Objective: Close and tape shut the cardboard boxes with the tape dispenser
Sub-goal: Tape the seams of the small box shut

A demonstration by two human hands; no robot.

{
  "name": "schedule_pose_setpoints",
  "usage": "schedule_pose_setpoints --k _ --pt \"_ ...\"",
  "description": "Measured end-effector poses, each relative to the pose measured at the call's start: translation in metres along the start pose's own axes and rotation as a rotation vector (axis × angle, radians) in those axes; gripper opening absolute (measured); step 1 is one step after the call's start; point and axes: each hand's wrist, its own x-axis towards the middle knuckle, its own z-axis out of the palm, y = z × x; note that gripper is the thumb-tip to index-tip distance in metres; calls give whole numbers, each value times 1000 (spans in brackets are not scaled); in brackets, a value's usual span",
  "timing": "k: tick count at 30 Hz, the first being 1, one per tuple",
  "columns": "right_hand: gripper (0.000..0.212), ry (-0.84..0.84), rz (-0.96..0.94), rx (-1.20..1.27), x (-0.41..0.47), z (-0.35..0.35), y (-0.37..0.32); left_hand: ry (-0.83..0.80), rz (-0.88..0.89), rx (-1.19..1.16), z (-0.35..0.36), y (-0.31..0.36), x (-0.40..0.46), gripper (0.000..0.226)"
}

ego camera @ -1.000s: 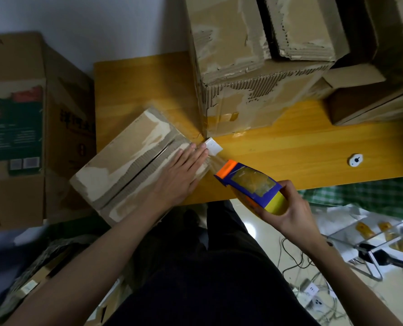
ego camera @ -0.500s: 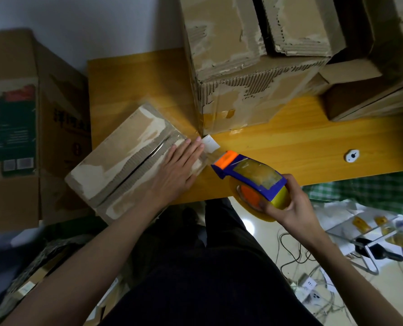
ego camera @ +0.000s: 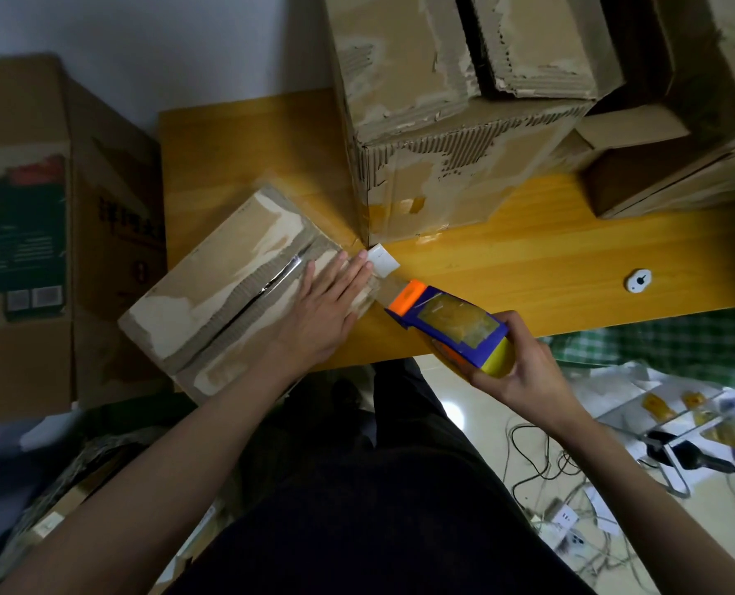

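Orange-nosed tape dispenser (ego camera: 451, 324) has edged nearer the box (ego camera: 228, 289).

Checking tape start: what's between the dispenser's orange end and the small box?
Head view: a short strip of clear tape spans from the tape dispenser to the small box edge, over bare table.

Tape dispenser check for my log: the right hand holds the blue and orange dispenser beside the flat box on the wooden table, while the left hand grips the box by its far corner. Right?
Not quite. In the head view the left hand does not grip a corner; it lies flat, fingers straight, pressing on top of the flat box near its seam. The right hand does hold the tape dispenser beside it on the wooden table.
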Motion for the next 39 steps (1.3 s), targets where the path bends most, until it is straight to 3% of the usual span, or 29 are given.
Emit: schedule_pose_setpoints --k 8,26,39 --pt "50 78 -11 -35 -12 -8 -9 -1 -22 -1 -1 2 -1 75" --pt "45 -27 -84 -670 35 37 -75 -18 -13 -36 -1 3 -1 65" --pt "43 -120 -111 -764 61 37 -89 17 -1 -48 3 3 -1 64"
